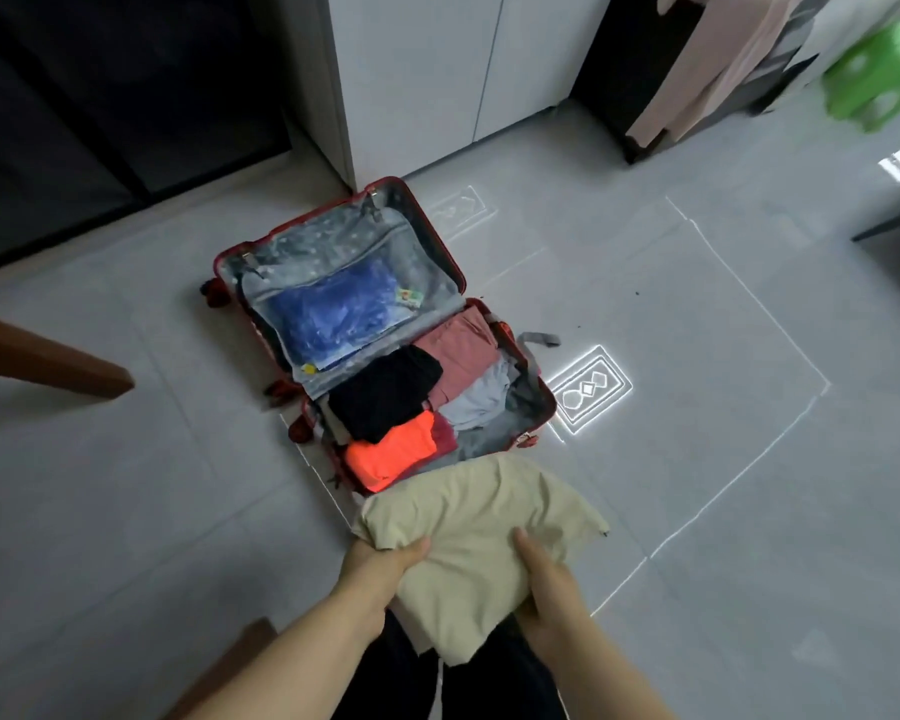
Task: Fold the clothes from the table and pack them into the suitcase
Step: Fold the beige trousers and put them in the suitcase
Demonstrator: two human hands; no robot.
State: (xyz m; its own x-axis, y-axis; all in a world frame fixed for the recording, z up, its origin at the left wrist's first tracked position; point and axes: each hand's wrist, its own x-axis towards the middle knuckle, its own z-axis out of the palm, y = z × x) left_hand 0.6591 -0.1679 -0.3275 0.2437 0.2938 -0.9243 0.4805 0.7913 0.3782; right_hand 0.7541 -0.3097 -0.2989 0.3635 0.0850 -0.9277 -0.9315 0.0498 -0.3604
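A red suitcase (539,384) lies open on the grey floor. Its near half holds folded clothes: a black piece (385,394), an orange one (391,452), a pink one (463,350) and a light grey one (481,402). The lid half has a mesh pocket with a blue item (333,309) behind it. I hold a folded beige garment (479,532) just in front of the suitcase's near edge. My left hand (380,561) grips its left side and my right hand (544,579) grips its right side, thumbs on top.
A brown table corner (53,363) juts in from the left and another wooden edge (250,636) shows at the bottom. White cabinets (437,80) stand behind the suitcase. Hanging clothes (713,65) and a green stool (879,75) are at the far right.
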